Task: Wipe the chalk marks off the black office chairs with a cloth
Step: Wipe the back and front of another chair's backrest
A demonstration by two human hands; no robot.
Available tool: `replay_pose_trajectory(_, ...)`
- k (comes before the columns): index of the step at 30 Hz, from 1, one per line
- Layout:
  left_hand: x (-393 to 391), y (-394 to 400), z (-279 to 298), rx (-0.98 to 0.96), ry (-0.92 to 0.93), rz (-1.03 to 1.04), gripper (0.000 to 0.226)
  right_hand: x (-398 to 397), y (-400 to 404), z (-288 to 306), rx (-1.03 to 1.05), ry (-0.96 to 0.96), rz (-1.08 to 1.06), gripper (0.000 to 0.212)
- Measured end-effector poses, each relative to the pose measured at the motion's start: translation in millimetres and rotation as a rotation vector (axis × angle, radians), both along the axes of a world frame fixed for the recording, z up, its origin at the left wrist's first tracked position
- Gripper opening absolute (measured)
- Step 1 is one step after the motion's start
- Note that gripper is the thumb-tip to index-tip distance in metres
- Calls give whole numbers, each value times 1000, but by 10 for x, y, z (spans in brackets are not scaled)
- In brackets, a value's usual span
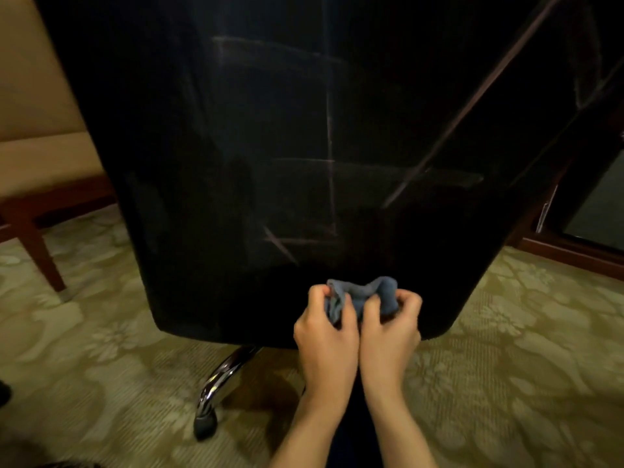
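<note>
Both hands are bunched on the small crumpled blue-grey cloth [363, 297]: left hand [324, 327] grips its left end with curled fingers, right hand [391, 327] pinches the right end, and the two hands touch side by side. That cloth sits low against the back of the black fabric office chair [270, 146], near its bottom edge. Faint pale chalk lines [329, 130] cross the backrest above. Below, a chrome chair leg [219, 380] reaches a castor on the patterned beige carpet [101, 349]. A wooden-legged cream seat [40, 170] stands at left.
</note>
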State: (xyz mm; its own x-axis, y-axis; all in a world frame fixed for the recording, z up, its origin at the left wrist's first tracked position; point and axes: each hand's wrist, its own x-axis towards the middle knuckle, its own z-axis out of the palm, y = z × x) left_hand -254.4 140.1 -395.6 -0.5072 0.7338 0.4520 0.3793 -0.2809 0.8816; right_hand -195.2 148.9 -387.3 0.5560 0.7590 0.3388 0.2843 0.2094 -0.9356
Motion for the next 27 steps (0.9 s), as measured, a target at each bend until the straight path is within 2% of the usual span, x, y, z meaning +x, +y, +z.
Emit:
replay_pose_trajectory(3,-74,16,141,33,-56,48,16,-22,41,137,24,27,30,15)
replay_pose_trajectory(6,-200,48,560,152,-100,108,16,-111,93,542,142,55,57,16)
replay_pose_trajectory(10,-382,24,993,238,-132,84,18,-253,58,987,279,53,159,15)
replay_pose_trajectory(13,-437,6,934,236,-68,63,13,-314,52,918,302,48,158,16)
replay_pose_trajectory(15,-443,-10,703,198,-17,88,10,-363,43,666,275,32,120,17)
replay_pose_trajectory(21,-470,-152,38,27,-87,112,14,-474,-78,-40,75,59,171,15)
replay_pose_trajectory(24,-591,-99,184,68,-120,137,11,-506,-32,97,70,70,199,14)
replay_pose_trajectory(27,-786,-27,601,167,-89,137,14,-595,-36,534,163,86,238,14)
